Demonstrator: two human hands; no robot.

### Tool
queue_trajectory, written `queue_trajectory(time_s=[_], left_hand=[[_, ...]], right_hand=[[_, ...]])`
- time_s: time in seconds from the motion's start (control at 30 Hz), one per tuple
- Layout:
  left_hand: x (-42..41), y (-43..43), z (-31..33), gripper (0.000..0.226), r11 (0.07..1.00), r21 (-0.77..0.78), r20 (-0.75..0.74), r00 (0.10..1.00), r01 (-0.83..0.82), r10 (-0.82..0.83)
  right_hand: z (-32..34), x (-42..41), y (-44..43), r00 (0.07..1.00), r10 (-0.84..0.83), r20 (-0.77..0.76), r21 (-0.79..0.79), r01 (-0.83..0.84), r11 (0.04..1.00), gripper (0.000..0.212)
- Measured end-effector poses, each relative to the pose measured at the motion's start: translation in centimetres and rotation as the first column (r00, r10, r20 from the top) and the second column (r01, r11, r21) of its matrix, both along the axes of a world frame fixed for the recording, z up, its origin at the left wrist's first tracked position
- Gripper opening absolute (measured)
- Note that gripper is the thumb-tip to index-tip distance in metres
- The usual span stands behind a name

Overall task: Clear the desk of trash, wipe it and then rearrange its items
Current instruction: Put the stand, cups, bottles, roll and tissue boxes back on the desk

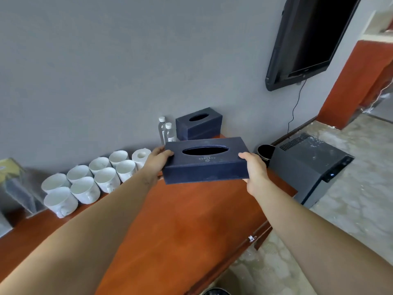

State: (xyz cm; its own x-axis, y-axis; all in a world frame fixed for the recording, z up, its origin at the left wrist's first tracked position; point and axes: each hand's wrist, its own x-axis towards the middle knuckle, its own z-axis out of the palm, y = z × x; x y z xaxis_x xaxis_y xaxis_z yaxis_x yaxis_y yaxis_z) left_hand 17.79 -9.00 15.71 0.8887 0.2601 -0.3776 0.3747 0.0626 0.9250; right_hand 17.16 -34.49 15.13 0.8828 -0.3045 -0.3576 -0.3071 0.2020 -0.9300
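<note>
- The table [191, 220]: rearranging seemed the step in hand.
- The tissue box [204, 167] hung above its far end.
- The left hand [158, 161] and right hand [254, 169] gripped its ends, fingers [168, 153] curled round; a level set-down seemed next.

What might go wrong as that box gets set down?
The held box hangs just in front of two bottles; pushed back, it may topple them. The left hand and right hand grip only its ends, so it might slip. The desk edge is close on the right; it could overhang.
</note>
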Motion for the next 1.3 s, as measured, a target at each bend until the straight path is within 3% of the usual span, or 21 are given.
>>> queue_trajectory(time_s=[0.13, 0.3, 0.6, 0.8, 0.97, 1.07, 1.23, 1.3], left_hand=[[3.7, -1.1, -0.3, 0.046, 0.999, -0.031, 0.023, 0.999, 0.029, -0.028], [8.0, -2.3, -1.3, 0.030, 1.000, -0.014, 0.011, 1.000, -0.022, 0.022], [19.0, -6.4, -4.5, 0.019, 0.957, -0.053, 0.017, 0.958, -0.285, 0.286], [27.8, -7.9, -4.5, 0.025, 0.909, -0.058, 0.055, 0.908, -0.412, 0.415], [34.2, -7.5, -6.5, 0.032, 0.928, -0.053, 0.060, 0.927, -0.368, 0.371], [36.6, -7.1, -7.4, 0.028, 0.924, -0.074, 0.066, 0.923, -0.375, 0.379], [39.4, -6.7, -10.1, 0.054, 0.917, -0.068, 0.024, 0.918, -0.392, 0.395], [40.3, -6.6, -10.4, 0.052, 0.902, -0.027, 0.044, 0.901, -0.432, 0.433]], right_hand=[[-0.1, 3.9, -1.5, 0.999, -0.019, 0.046, -0.021, 0.020, 1.000, 0.030], [-1.6, 9.5, -2.4, 1.000, 0.026, 0.017, 0.002, -0.026, 1.000, 0.026], [-3.9, 27.4, -4.6, 0.952, 0.306, -0.014, -0.041, -0.306, 0.951, 0.030], [-3.2, 39.0, -4.5, 0.899, 0.436, 0.037, -0.058, -0.434, 0.899, 0.035], [-4.6, 46.2, -3.7, 0.844, 0.529, 0.090, -0.101, -0.520, 0.848, 0.045], [-5.9, 49.5, -2.9, 0.799, 0.596, 0.079, -0.133, -0.584, 0.801, 0.048], [-8.6, 53.0, -2.5, 0.750, 0.661, 0.031, -0.217, -0.640, 0.737, 0.055], [-9.3, 53.6, -2.3, 0.746, 0.665, 0.042, -0.237, -0.639, 0.732, 0.056]])
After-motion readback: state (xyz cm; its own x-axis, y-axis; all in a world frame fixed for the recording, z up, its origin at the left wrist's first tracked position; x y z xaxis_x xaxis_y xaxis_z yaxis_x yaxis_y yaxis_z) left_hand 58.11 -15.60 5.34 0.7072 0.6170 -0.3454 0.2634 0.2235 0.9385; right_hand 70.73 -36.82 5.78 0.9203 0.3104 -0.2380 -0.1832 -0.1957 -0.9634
